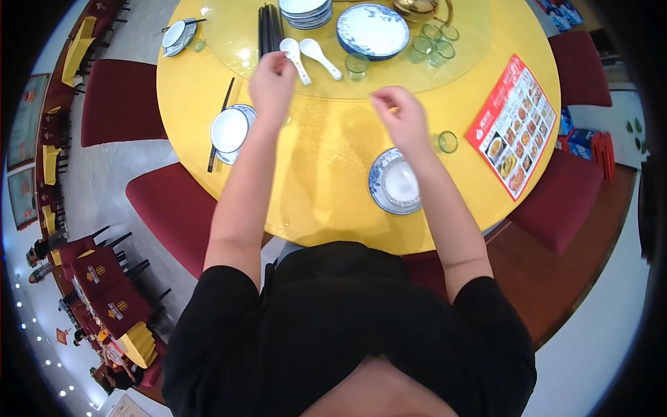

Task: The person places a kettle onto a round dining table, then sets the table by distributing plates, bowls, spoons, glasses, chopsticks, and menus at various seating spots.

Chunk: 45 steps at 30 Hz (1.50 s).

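Note:
My left hand [272, 90] is over the edge of the glass turntable, its fingers curled in toward the thumb. Its fingertips are right beside a white spoon [297, 66]; whether they touch it I cannot tell. A second white spoon [320, 60] lies to the right, and a bundle of black chopsticks [269, 31] is just beyond the hand. My right hand [404, 121] hangs above the yellow table [319, 167], fingers bent in a loose pinch with nothing visible in them. Below its wrist sits a white bowl [401, 182] on a blue-patterned plate [379, 191].
On the turntable [229, 42] stand stacked small plates [306, 15], larger plates [372, 31], green glasses [421, 47] and a golden teapot [417, 5]. A bowl [229, 131] with chopsticks [221, 125] lies left, a menu [514, 125] right. Red chairs [167, 212] surround the table.

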Motion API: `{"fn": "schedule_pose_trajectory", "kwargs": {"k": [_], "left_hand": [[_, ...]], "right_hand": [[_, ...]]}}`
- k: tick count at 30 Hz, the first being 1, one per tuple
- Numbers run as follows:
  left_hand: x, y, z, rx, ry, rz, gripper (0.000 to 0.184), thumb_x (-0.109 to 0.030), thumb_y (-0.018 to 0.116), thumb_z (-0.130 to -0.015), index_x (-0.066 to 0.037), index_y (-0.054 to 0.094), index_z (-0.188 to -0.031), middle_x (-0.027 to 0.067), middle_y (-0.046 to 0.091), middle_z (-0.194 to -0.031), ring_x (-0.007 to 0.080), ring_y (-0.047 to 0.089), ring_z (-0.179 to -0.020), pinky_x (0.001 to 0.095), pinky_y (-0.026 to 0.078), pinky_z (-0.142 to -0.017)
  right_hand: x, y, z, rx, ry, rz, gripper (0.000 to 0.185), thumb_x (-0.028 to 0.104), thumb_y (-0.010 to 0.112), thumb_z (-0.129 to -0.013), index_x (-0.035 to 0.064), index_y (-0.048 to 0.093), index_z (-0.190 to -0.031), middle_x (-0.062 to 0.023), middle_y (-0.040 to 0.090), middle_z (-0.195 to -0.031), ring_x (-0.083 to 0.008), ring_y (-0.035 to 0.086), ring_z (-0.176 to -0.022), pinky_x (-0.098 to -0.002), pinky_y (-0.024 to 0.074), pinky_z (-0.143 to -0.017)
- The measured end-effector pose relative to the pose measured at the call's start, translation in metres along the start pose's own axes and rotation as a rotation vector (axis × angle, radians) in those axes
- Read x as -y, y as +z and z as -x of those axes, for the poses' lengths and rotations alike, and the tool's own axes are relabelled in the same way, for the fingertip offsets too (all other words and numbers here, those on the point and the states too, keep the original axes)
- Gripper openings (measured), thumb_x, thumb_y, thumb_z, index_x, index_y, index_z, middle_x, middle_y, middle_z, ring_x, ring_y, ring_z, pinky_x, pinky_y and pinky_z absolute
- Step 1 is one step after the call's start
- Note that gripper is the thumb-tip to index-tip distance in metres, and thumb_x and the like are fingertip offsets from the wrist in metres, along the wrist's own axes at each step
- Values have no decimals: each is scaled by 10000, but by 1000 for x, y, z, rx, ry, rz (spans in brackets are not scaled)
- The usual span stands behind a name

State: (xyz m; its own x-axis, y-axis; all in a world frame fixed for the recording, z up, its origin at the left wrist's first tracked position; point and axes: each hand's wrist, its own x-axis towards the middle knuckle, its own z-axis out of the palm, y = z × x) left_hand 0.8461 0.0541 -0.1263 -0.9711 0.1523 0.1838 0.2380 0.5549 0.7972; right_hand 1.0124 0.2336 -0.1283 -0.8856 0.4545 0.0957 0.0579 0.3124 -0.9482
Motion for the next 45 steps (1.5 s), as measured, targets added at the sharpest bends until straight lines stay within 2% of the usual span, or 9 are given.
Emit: {"fn": "schedule_pose_trajectory", "kwargs": {"k": [4, 6, 9, 13, 16, 31, 37, 40, 45], "left_hand": [[104, -24, -71, 140, -208, -443, 473, -348, 664, -784, -29, 626, -1132, 136, 674, -1054, 258, 642, -987, 366, 496, -855], [133, -33, -94, 204, -276, -528, 536, -391, 674, -765, -25, 616, -1153, 145, 666, -1079, 278, 633, -1011, 376, 492, -868], [154, -42, -103, 282, -305, -572, 601, -428, 694, -736, -12, 608, -1160, 151, 662, -1091, 296, 627, -1028, 363, 492, -871], [181, -27, -118, 270, -297, -450, 386, -401, 686, -739, -53, 718, -900, 169, 691, -856, 299, 668, -841, 369, 512, -762], [188, -1, -147, 380, -307, -392, 322, -387, 682, -740, -70, 728, -771, 169, 681, -770, 293, 665, -748, 379, 510, -701], [203, -23, -131, 440, -262, -404, 399, -404, 688, -736, -6, 698, -735, 188, 664, -726, 314, 655, -699, 397, 503, -662], [192, -31, -117, 403, -330, -333, 380, -349, 602, -841, 8, 687, -941, 238, 653, -988, 349, 628, -953, 383, 492, -816], [188, -54, -112, 323, -293, 44, 368, -294, 509, -898, 3, 661, -1052, 146, 661, -956, 253, 624, -840, 344, 478, -737], [86, -97, 27, 358, -379, 464, 282, -236, 402, -985, -23, 577, -929, 22, 532, -810, 128, 521, -766, 270, 434, -714]], "right_hand": [[-11, 123, -60, 260, 56, -21, 188, 177, 648, -808, 35, 657, -931, -100, 660, -882, -224, 632, -773, -329, 500, -681], [-13, 184, -93, 175, -106, 214, 234, 208, 656, -795, 30, 663, -947, -130, 668, -929, -278, 642, -825, -375, 509, -721], [1, 253, -118, 222, 25, 402, 240, 217, 651, -786, 24, 665, -929, -157, 665, -952, -329, 634, -885, -418, 506, -770], [-7, 294, -145, 283, 171, 561, 220, 205, 652, -775, 27, 662, -902, -181, 661, -958, -346, 629, -921, -429, 503, -806], [-31, 296, -177, 245, 209, 546, 223, 178, 665, -761, 27, 650, -925, -185, 661, -955, -349, 629, -927, -428, 503, -810], [-24, 308, -144, 195, 138, 510, 234, 168, 675, -759, 28, 609, -935, -182, 658, -944, -350, 629, -918, -426, 503, -797], [-18, 297, -132, 36, 133, 520, 263, 150, 689, -738, 39, 615, -964, -160, 660, -865, -309, 639, -808, -394, 508, -731], [7, 277, -123, 6, 39, 311, 189, 168, 614, -836, 30, 610, -966, -126, 658, -858, -290, 639, -831, -384, 503, -732], [37, 173, -9, 204, 272, -247, 245, 237, 599, -898, 10, 645, -980, -67, 643, -803, -132, 583, -712, -276, 460, -652]]}}
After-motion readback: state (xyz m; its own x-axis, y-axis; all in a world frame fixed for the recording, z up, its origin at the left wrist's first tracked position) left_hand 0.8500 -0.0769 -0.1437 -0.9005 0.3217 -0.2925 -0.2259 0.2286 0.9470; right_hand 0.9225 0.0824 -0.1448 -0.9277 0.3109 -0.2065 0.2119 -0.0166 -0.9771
